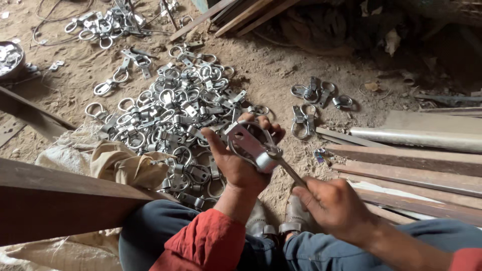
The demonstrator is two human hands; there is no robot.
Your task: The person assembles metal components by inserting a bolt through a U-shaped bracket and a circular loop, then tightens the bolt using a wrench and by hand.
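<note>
My left hand (240,161) is raised over the sandy ground and grips a shiny metal ring fitting (249,142) with a flat plate and a loop. My right hand (335,205) sits lower right, closed around the handle of a thin metal tool (290,171). The tool's tip meets the fitting's clamp at the lower edge of my left hand. A large pile of similar ring fittings (175,115) lies on the ground just left of my left hand. My knees in dark trousers fill the bottom of the view.
A small group of fittings (312,103) lies to the right on the dirt. Wooden planks (411,170) and a metal pipe (416,138) are stacked at right. A dark wooden beam (55,200) and cloth sacks (120,163) sit at left. More fittings (108,22) lie far back left.
</note>
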